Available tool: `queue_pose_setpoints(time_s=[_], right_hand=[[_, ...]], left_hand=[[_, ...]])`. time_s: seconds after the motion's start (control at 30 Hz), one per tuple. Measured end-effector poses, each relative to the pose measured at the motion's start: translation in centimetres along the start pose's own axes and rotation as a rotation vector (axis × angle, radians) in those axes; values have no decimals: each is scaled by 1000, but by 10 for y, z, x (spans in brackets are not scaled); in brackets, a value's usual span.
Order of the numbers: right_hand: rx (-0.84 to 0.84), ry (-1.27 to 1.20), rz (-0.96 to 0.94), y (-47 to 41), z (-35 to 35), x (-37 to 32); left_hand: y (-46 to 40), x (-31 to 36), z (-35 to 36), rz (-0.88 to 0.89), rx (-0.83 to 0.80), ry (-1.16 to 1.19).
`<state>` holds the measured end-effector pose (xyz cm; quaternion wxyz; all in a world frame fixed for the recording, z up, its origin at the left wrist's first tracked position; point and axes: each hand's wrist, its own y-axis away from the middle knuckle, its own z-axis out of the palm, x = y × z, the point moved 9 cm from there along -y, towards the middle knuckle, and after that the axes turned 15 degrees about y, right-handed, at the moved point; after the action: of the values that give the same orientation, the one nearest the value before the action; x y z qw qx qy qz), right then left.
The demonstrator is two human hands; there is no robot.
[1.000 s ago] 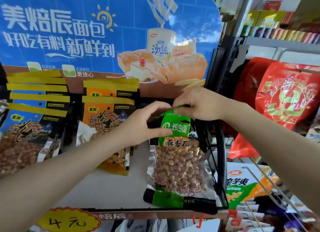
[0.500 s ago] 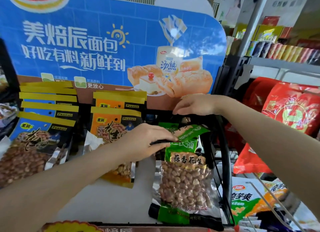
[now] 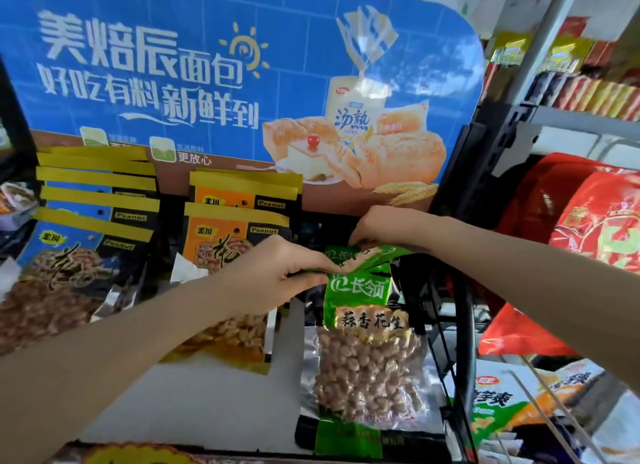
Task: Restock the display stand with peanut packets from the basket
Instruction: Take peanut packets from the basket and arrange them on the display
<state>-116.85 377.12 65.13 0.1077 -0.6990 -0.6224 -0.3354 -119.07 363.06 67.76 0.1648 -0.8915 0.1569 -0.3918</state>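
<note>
A green peanut packet (image 3: 367,353) with a clear window of nuts hangs at the right of the display stand (image 3: 207,411). My left hand (image 3: 277,273) pinches the packet's green top edge from the left. My right hand (image 3: 384,226) holds the top of another green packet (image 3: 349,254) bent over just behind it. Blue peanut packets (image 3: 79,242) hang in a row at the left and orange peanut packets (image 3: 239,228) in the middle. The basket is out of view.
A blue bread poster (image 3: 225,69) tops the stand. A black wire frame (image 3: 464,325) borders its right side. Beyond it hang red snack bags (image 3: 588,221) and chip packets (image 3: 502,404) on pegs, with a shelf of goods (image 3: 588,93) above.
My left hand slid right to the front packet's top edge. My right hand dropped onto the bent green top behind it. The view tilted slightly.
</note>
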Motion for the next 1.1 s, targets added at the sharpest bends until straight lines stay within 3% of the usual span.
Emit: queue_pose_setpoints(time_s=[0.13,0.27,0.5,0.6,0.7,0.8,0.93,1.03,1.1], right_hand=[[-30,23,162,6,7,19],[-61,105,168,10,3,15],[457,-330,412,65,-84,71],[313,-285,421,54,-75,67],[191,-256,442,38,-45,55],[240,-364,521,46,-38,58],[485,-521,578,78,-61,59],[497,-431,522,104,-73,41],[498,-418,480,121,-76,24]], left_hand=[[5,-7,-6,-77,28,29],[7,-2,-6,-83,8,40],[3,-7,-4,-159,-70,84],[-13,-27,-1,-284,-77,100],[-29,-45,-1,-355,24,127],[-40,-58,0,-367,113,184],[-63,-60,9,-392,23,22],[-66,-41,-4,-248,106,-218],[-52,-4,-10,80,234,-363]])
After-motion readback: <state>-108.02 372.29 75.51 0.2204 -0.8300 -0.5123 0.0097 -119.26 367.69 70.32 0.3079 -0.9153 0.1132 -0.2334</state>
